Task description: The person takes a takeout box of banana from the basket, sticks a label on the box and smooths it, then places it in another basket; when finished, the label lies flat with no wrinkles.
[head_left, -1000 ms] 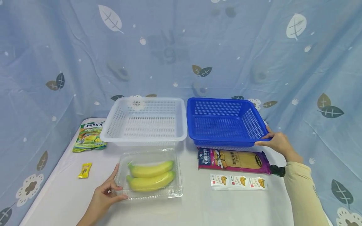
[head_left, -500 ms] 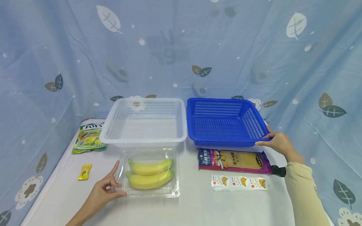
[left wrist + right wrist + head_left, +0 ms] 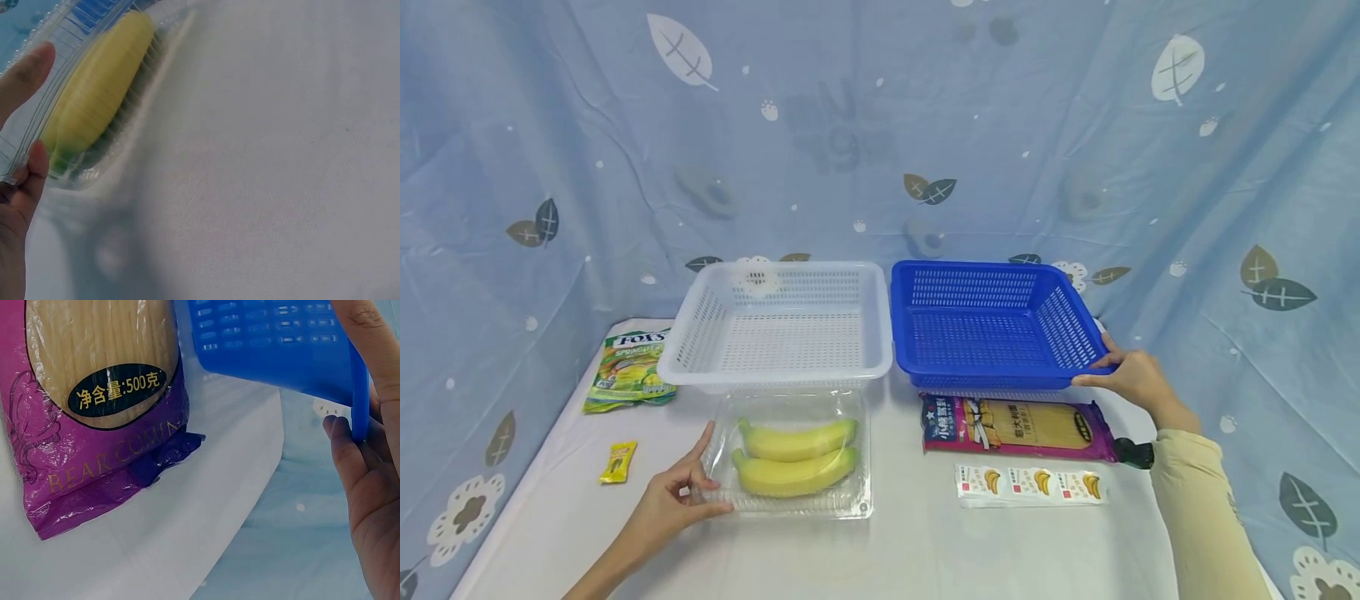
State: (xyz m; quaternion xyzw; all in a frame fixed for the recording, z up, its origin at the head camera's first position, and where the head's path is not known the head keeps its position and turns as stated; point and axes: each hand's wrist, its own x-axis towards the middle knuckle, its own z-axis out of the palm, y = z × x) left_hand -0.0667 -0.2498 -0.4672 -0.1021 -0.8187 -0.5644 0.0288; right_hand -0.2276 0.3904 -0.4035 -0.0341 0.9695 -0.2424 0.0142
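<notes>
My left hand (image 3: 673, 492) pinches the near left corner of a clear plastic container (image 3: 790, 507) between thumb and fingers. Inside it lie two yellow bananas (image 3: 797, 473) with green tips, side by side. The left wrist view shows the container (image 3: 25, 131) held at a slant, with a shadow below on the white cloth. My right hand (image 3: 1131, 379) grips the near right corner of a blue plastic basket (image 3: 992, 375). In the right wrist view, thumb and fingers lie on either side of the basket's rim (image 3: 359, 394).
Left of the blue basket stands a white basket (image 3: 775, 373). A pasta packet (image 3: 1022, 427) and a strip of banana-print sachets (image 3: 1030, 483) lie in front of the blue one. A green Fox's candy bag (image 3: 632, 367) and a small yellow packet (image 3: 618, 462) lie at left.
My left hand and the container have shifted slightly left, and the container's front side shows more, as if tilted or raised. The right hand stays on the blue basket's corner.
</notes>
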